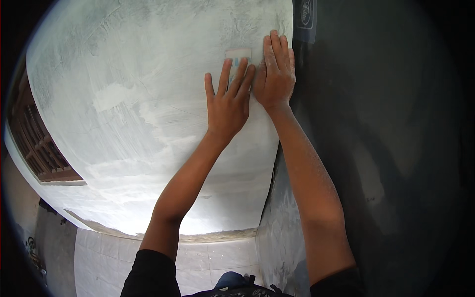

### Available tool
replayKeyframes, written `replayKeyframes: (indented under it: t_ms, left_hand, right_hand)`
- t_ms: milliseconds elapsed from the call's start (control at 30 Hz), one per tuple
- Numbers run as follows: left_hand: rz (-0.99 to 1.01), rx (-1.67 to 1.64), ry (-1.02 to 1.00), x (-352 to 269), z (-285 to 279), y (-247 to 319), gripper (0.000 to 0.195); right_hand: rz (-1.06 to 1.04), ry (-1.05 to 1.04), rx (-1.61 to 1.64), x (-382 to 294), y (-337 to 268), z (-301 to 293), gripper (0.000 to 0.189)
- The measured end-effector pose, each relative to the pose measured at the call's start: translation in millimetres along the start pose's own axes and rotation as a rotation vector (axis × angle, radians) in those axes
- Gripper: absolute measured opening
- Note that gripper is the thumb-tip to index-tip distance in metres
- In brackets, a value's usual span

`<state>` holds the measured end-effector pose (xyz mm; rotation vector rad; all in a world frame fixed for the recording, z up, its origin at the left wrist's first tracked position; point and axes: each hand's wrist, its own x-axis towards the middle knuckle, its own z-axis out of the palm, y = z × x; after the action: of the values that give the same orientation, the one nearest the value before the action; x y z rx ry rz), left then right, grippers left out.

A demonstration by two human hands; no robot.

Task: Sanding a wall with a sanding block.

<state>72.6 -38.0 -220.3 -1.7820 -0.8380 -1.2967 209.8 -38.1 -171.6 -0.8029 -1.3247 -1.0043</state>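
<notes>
Before me rises a plastered wall (148,122) with uneven white and grey patches. My left hand (228,102) lies against it with fingers spread, pressing on a pale rectangular sheet with blue print (238,54), apparently sandpaper. The sheet's top edge shows beyond the fingertips; its lower part is hidden under the fingers and palm. Just to the right, my right hand (276,78) rests flat along the wall's right edge, fingers extended upward. Pale dust coats this hand and its forearm. Nothing is visible under it.
A dark, partly shiny surface (389,122) adjoins the wall on the right, with a clear plastic piece bearing writing (305,22) at its top. A brown slatted wooden window (41,144) is at far left. Light floor tiles (195,256) lie below, with pale specks.
</notes>
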Motion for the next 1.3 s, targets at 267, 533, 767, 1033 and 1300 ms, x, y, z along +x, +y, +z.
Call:
replayKeyframes:
  t_ms: [267,533,767,1033,1300]
  left_hand:
    - [0.032,0.019,0.22,94,-11,-36,0.057]
    - [0.072,0.043,0.046,27,-7,-20,0.057]
    - [0.015,-0.036,0.049,25,-1,-10,0.058]
    - [0.033,-0.028,0.189,78,-4,-29,0.057]
    - [0.011,0.03,-0.051,-6,-4,-6,0.056]
  right_hand:
    - [0.011,-0.018,0.008,0,-7,6,0.05]
    - [0.009,-0.006,-0.001,-1,-5,4,0.05]
    - [-0.007,-0.016,-0.006,-4,1,2,0.051]
    - [-0.004,-0.013,-0.011,-1,-5,5,0.05]
    - [0.007,-0.021,-0.011,-3,-2,1,0.051]
